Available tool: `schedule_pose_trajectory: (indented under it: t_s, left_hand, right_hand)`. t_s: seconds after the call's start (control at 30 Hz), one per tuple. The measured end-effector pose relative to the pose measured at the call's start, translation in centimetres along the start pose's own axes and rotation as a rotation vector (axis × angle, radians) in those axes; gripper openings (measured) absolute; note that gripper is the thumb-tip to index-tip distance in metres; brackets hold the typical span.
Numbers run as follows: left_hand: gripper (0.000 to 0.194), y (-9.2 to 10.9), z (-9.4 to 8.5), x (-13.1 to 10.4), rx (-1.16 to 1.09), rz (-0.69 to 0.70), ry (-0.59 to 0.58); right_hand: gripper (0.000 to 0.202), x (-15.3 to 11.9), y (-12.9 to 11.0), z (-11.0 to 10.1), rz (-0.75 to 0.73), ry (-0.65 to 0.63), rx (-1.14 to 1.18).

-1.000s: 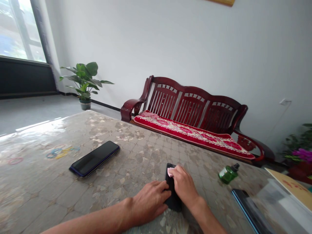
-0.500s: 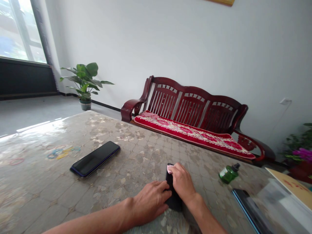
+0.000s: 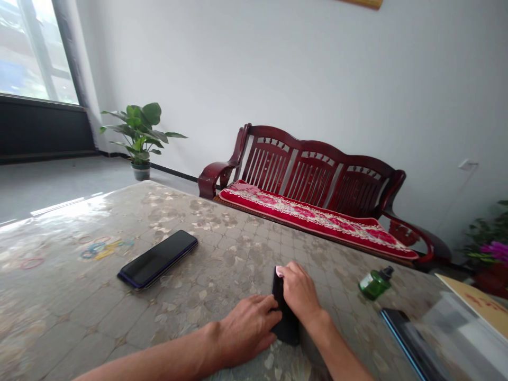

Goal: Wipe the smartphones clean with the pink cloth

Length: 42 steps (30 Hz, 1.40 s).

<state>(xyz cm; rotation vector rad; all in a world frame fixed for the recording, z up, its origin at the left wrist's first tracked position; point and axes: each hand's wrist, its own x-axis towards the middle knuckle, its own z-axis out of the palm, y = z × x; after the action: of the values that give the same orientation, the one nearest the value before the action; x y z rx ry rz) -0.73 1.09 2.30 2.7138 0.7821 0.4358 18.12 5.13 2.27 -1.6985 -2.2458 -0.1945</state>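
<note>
A black phone point(image 3: 286, 329) lies on the table point(image 3: 222, 264) between my hands, its long side pointing away from me. My left hand point(image 3: 250, 325) grips its left edge, fingers bent over the side and onto the dark face. At the far end, my right hand point(image 3: 300, 288) has its fingers closed on a small pale pink cloth point(image 3: 279, 271), pressed against the phone. Most of the cloth is hidden under those fingers. The right hand and wrist also cover the phone's right side.
Another phone point(image 3: 159, 259) lies to the left, near several coloured rubber bands point(image 3: 101, 250). On the right are a green spray bottle point(image 3: 374, 284), a blue-edged phone point(image 3: 410, 338) and a tan box or folder point(image 3: 476, 296). Beyond the table stands a wooden bench point(image 3: 309, 164).
The right hand has shifted the pink cloth very slightly at the phone's far end. My left hand keeps its hold. The whole view has moved a little.
</note>
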Motion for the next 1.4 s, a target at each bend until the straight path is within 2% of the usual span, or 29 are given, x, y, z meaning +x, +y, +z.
schedule_pose_trajectory:
  t_s: [0.1, 0.23, 0.33, 0.43, 0.53, 0.7, 0.93, 1.17, 1.4]
  left_hand:
    - [0.020, -0.1, 0.1, 0.0, 0.017, 0.009, 0.004]
    - [0.020, 0.0, 0.1, 0.0, 0.018, 0.007, 0.003]
    - [0.020, 0.0, 0.0, 0.0, 0.012, 0.005, -0.005]
    - [0.021, -0.1, 0.1, 0.0, 0.016, 0.018, -0.006]
    - [0.021, -0.2, 0.3, 0.1, 0.026, 0.023, -0.002]
    - [0.022, -0.4, 0.5, 0.1, 0.033, 0.028, 0.001]
    - [0.018, -0.3, 0.3, 0.0, 0.051, 0.042, 0.012]
    - [0.022, -0.6, 0.5, 0.1, 0.040, 0.033, 0.005]
    - [0.023, -0.5, 0.5, 0.0, 0.032, 0.034, 0.002]
  right_hand:
    - [0.026, -0.8, 0.3, -1.4, 0.007, 0.036, -0.085]
    - [0.023, -1.4, 0.4, -2.7, 0.007, 0.016, -0.172]
    - [0.030, -1.4, 0.5, -2.2, 0.022, 0.015, -0.169]
    - [0.036, -1.3, 0.7, -1.1, 0.014, 0.068, -0.122]
    - [0.034, -1.5, 0.8, -0.4, -0.011, 0.101, -0.095]
    - [0.026, -2.8, 0.7, -0.4, -0.128, 0.087, -0.057]
    - [0.042, -4.0, 1.8, -0.5, -0.253, 0.091, 0.170]
    - [0.034, -4.8, 1.6, -0.4, -0.184, 0.063, 0.172]
    - [0.025, -1.9, 2.1, 0.5, -0.083, 0.108, 0.054]
